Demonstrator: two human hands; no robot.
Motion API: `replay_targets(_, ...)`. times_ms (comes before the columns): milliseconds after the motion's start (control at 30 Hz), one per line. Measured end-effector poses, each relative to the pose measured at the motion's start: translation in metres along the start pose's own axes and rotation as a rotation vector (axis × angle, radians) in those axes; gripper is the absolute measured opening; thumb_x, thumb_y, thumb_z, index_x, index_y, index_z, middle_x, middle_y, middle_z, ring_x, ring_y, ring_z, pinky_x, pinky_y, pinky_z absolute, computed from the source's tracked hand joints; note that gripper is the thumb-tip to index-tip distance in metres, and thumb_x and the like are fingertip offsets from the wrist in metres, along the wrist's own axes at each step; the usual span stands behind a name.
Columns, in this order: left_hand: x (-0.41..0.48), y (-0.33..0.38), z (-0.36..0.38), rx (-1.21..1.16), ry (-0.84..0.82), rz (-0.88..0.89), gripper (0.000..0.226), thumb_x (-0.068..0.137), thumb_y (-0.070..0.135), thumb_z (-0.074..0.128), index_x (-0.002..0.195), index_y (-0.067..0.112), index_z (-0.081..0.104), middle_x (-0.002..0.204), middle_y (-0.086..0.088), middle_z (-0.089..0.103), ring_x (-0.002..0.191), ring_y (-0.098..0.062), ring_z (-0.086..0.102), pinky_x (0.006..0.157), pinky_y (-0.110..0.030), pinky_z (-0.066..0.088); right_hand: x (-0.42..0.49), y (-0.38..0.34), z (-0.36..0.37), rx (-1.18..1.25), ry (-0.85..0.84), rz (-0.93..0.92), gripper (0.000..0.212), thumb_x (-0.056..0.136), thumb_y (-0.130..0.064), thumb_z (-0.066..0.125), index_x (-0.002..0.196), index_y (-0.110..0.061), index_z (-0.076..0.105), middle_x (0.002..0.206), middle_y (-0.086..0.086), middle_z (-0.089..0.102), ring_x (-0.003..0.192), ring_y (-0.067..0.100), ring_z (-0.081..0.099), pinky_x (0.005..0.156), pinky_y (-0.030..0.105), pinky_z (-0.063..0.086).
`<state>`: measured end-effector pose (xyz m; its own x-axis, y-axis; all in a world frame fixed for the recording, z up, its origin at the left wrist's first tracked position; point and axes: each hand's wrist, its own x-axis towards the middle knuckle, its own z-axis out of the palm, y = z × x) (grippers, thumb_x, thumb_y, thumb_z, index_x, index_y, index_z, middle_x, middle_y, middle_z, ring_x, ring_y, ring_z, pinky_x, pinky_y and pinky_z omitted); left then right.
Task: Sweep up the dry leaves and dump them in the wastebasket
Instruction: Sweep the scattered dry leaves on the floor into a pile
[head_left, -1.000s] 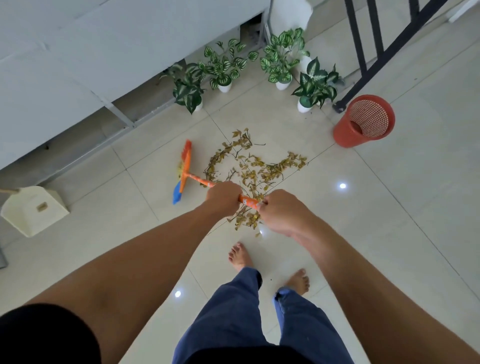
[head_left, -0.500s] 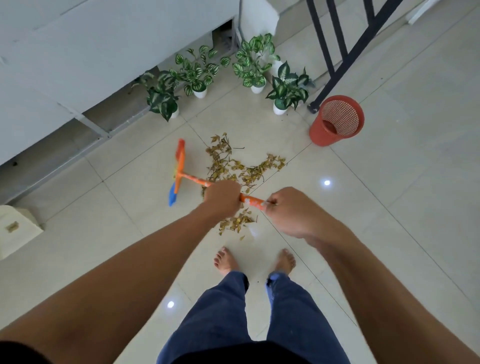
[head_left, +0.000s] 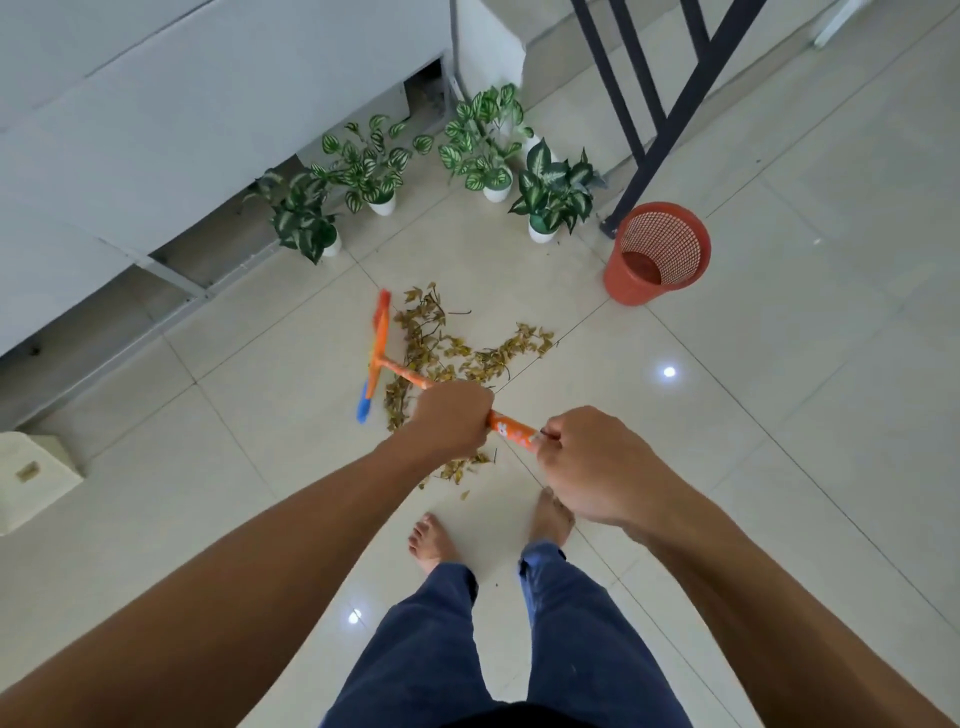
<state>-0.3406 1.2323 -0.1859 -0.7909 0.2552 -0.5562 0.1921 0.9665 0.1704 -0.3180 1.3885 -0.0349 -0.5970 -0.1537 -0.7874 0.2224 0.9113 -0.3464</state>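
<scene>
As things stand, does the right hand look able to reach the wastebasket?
Probably not from here: the right hand grips the broom handle, and the wastebasket stands apart, beyond the leaves. Nothing else stands between.

Dark blue trousers (head_left: 587, 639) end above bare feet (head_left: 434, 540). Both forearms (head_left: 291, 561) are bare down to the left grip (head_left: 452, 421) and right grip (head_left: 597, 467). A black garment (head_left: 498, 716) edges the bottom.

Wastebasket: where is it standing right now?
In the head view, the red wastebasket stands at upper right, at the foot of the dark railing, just right of the nearest potted plant and beyond the dry leaves.
</scene>
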Motion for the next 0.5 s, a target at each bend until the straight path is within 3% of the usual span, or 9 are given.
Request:
replay_targets(133, 0.032, -0.007, -0.013, 0.012, -0.03, -0.106, 0.012, 0.088, 0.007, 0.054, 0.077, 0.012, 0.057, 0.074, -0.001, 0.061, 0.064, -0.016, 0.063, 0.059, -0.033, 0.059, 0.041, 0.008, -0.013, 0.101, 0.0, -0.003, 0.029, 0.102, -0.022, 0.044, 0.091, -0.005, 0.064, 0.06, 0.0, 0.046, 0.044, 0.01, 0.037, 0.039, 0.021, 0.026)
replay_targets(200, 0.049, -0.015, -0.02, 0.001, -0.071, -0.133, 0.01, 0.088, 0.005, 0.053, 0.08, 0.009, 0.057, 0.077, -0.004, 0.062, 0.067, -0.018, 0.064, 0.061, -0.031, 0.059, 0.063, 0.0, -0.01, 0.156, 0.009, 0.015, 0.034, 0.102, -0.021, 0.044, 0.071, -0.009, 0.052, 0.057, -0.001, 0.041, 0.042, 0.01, 0.032, 0.037, 0.022, 0.024)
replay_targets(267, 0.063, -0.018, -0.021, 0.003, -0.111, -0.114, 0.01, 0.087, 0.003, 0.053, 0.079, 0.008, 0.056, 0.08, -0.005, 0.063, 0.071, -0.02, 0.064, 0.064, -0.033, 0.058, 0.078, -0.002, -0.005, 0.23, 0.018, 0.041, 0.035, 0.1, -0.015, 0.045, 0.065, -0.012, 0.043, 0.058, 0.0, 0.042, 0.043, 0.011, 0.035, 0.038, 0.023, 0.026)
replay_targets(367, 0.073, 0.004, -0.014, 0.035, -0.185, -0.027, 0.01, 0.085, 0.002, 0.054, 0.079, 0.008, 0.059, 0.08, -0.005, 0.064, 0.074, -0.021, 0.065, 0.058, -0.031, 0.052, 0.074, 0.019, -0.003, 0.314, 0.014, 0.095, 0.029, 0.101, -0.019, 0.046, 0.073, -0.012, 0.05, 0.059, -0.001, 0.045, 0.043, 0.01, 0.037, 0.036, 0.023, 0.028)
replay_targets(433, 0.071, 0.032, -0.01, 0.101, -0.239, 0.059, 0.01, 0.085, 0.004, 0.053, 0.08, 0.011, 0.058, 0.08, -0.002, 0.063, 0.073, -0.019, 0.062, 0.056, -0.027, 0.045, 0.054, 0.045, -0.007, 0.425, 0.039, 0.111, 0.028, 0.105, -0.023, 0.038, 0.1, -0.01, 0.062, 0.061, 0.0, 0.041, 0.044, 0.01, 0.038, 0.036, 0.018, 0.031)
replay_targets(467, 0.067, 0.045, -0.009, 0.138, -0.245, 0.104, 0.01, 0.086, 0.006, 0.053, 0.08, 0.012, 0.058, 0.08, -0.001, 0.061, 0.073, -0.018, 0.061, 0.057, -0.028, 0.046, 0.043, 0.059, -0.007, 0.46, 0.052, 0.113, 0.031, 0.104, -0.025, 0.037, 0.109, -0.007, 0.062, 0.063, 0.001, 0.04, 0.049, 0.013, 0.041, 0.044, 0.019, 0.037)
replay_targets(500, 0.063, 0.058, -0.009, 0.171, -0.239, 0.146, 0.009, 0.086, 0.007, 0.053, 0.08, 0.013, 0.058, 0.079, 0.0, 0.061, 0.073, -0.017, 0.06, 0.058, -0.029, 0.049, 0.032, 0.073, -0.009, 0.479, 0.041, 0.116, 0.033, 0.103, -0.028, 0.038, 0.104, -0.006, 0.062, 0.064, 0.002, 0.041, 0.055, 0.017, 0.043, 0.056, 0.025, 0.043)
